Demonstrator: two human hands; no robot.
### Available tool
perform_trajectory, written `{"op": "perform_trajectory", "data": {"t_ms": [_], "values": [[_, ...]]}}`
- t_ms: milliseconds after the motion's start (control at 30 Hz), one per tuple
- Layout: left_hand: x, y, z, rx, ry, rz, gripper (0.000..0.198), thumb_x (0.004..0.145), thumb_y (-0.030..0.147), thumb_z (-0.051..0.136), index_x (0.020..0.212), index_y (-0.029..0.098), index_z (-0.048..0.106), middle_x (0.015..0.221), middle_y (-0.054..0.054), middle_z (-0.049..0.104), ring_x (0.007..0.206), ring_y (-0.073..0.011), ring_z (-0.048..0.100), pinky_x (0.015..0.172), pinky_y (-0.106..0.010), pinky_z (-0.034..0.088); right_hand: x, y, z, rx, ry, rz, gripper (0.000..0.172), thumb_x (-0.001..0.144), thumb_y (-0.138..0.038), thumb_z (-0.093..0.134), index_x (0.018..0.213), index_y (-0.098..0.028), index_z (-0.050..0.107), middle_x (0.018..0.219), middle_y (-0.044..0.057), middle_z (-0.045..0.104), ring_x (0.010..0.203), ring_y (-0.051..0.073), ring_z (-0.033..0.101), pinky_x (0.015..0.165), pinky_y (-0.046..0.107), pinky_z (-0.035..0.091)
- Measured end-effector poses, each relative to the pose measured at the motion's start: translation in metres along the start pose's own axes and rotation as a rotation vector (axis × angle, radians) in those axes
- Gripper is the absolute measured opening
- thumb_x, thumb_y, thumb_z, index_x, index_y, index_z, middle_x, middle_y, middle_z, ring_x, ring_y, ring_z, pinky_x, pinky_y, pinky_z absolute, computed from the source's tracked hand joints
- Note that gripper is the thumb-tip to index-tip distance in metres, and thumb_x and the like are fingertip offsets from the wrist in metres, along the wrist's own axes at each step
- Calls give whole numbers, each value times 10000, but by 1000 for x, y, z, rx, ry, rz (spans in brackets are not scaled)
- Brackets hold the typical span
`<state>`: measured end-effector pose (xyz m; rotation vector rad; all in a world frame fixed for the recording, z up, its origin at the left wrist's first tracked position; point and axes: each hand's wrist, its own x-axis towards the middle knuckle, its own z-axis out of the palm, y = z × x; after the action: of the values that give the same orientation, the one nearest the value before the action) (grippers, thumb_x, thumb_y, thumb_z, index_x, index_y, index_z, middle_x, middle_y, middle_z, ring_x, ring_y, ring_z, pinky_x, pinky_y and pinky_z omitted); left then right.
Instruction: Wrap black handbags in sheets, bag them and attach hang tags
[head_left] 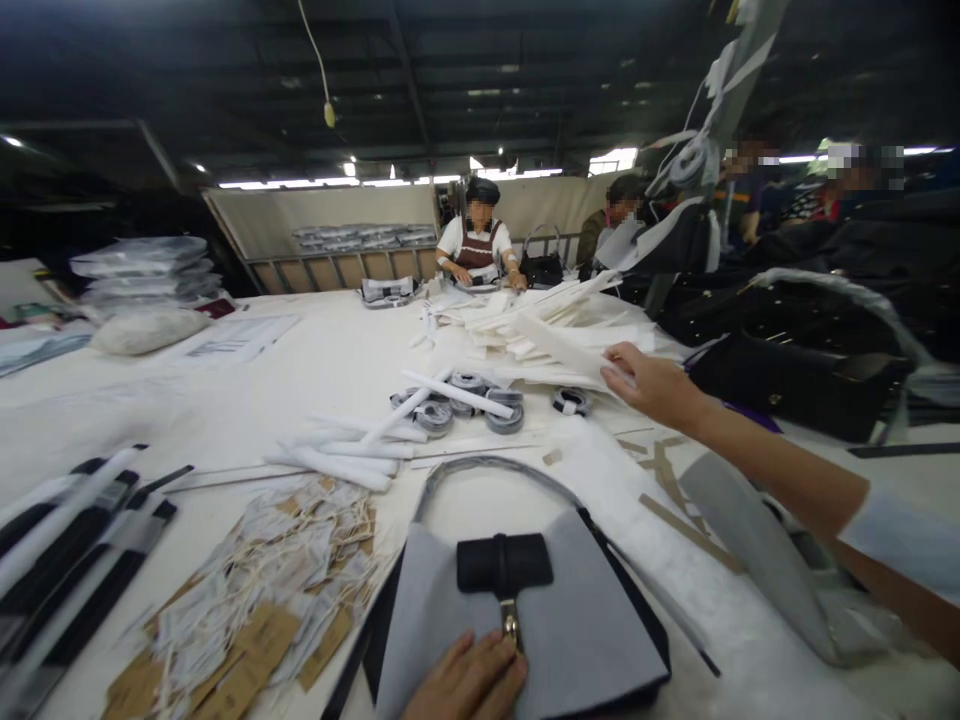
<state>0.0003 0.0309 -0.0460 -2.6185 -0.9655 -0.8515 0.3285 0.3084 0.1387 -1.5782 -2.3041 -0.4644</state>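
Note:
My left hand [469, 682] lies flat on the front of a black handbag [656, 640] at the bottom centre, fingertips beside its gold clasp [511, 622]. A grey sheet [585, 610] covers most of the bag's front, and a black flap piece [504, 563] rests over it. The bag's wrapped handle [499, 463] arches away from me. My right hand [649, 385] reaches out to the right and pinches the near end of a white strip [559, 345], at the edge of a pile of similar white strips [517, 310].
Tagged cards [262, 610] with strings lie left of the bag, near white foam rods [345, 460] and coiled grey straps [469, 395]. Black-and-white rolls [67, 540] sit far left. Black bags [810, 375] crowd the right. A co-worker [480, 240] works across the table.

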Motion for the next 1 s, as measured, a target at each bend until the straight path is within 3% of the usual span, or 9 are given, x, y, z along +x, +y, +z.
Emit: {"op": "perform_trajectory", "data": {"t_ms": [67, 133, 200, 267, 367, 600, 733, 900, 1000], "values": [[7, 6, -16, -77, -88, -87, 358, 990, 232, 470, 1324, 191, 594, 1264, -62, 684, 1196, -172, 631, 1073, -308, 489, -38, -34, -11, 199, -35, -104, 377, 967, -370, 481, 1297, -195, 530, 1066, 72, 747, 865, 231, 722, 721, 298, 508], [12, 14, -29, -148, -168, -175, 405, 979, 202, 454, 1373, 188, 545, 1344, -85, 631, 1253, -201, 591, 1093, -381, 478, -81, -71, -19, 393, -61, -318, 432, 973, -296, 489, 1402, -249, 492, 1260, 54, 692, 1039, 224, 702, 864, 312, 538], [14, 20, -36, -208, -197, -228, 413, 974, 198, 454, 1379, 191, 537, 1371, -92, 610, 1268, -221, 578, 1097, -419, 474, -122, -105, -23, 480, -77, -554, 471, 974, -189, 462, 1429, -304, 495, 1328, 29, 654, 1155, 213, 657, 987, 339, 520], [13, 23, -37, -239, -215, -274, 417, 979, 224, 465, 1390, 205, 530, 1372, -90, 610, 1248, -237, 590, 1077, -425, 490, -158, -132, -21, 462, -77, -674, 514, 949, -124, 470, 1432, -297, 507, 1359, 50, 630, 1196, 245, 633, 986, 392, 537], [11, 25, -36, -265, -263, -329, 439, 987, 258, 473, 1425, 235, 496, 1317, -77, 648, 1144, -238, 651, 996, -398, 548, -192, -157, -9, 362, -102, -712, 502, 915, -99, 507, 1399, -231, 544, 1415, 113, 571, 1145, 297, 654, 893, 438, 581], [13, 24, -35, -286, -233, -294, 385, 985, 238, 472, 1362, 208, 541, 1240, -70, 682, 1111, -238, 652, 981, -411, 543, -228, -168, 23, 257, -113, -659, 565, 869, -30, 483, 1417, -168, 513, 1404, 120, 587, 1288, 355, 537, 980, 536, 524], [7, 26, -35, -247, -178, -262, 330, 980, 221, 490, 1299, 184, 569, 1170, -72, 716, 1008, -236, 693, 876, -400, 587, -238, -172, 29, 204, -111, -634, 645, 824, 30, 439, 1436, -166, 489, 1422, 119, 570, 1289, 341, 536, 998, 553, 500], [16, 32, -54, -205, -34, -180, 215, 972, 149, 486, 1127, 150, 635, 1009, -76, 750, 845, -180, 710, 759, -307, 593, -241, -173, 35, 212, -130, -624, 653, 833, 30, 436, 1445, -192, 485, 1421, 115, 572, 1302, 321, 528, 1016, 546, 483], [32, 31, -62, -162, -47, -193, 284, 987, 214, 501, 1248, 154, 595, 1185, -97, 711, 1061, -207, 679, 900, -334, 565, -240, -172, 38, 269, -168, -589, 622, 849, 3, 473, 1435, -204, 501, 1436, 114, 558, 1325, 319, 509, 1039, 561, 464]]}}
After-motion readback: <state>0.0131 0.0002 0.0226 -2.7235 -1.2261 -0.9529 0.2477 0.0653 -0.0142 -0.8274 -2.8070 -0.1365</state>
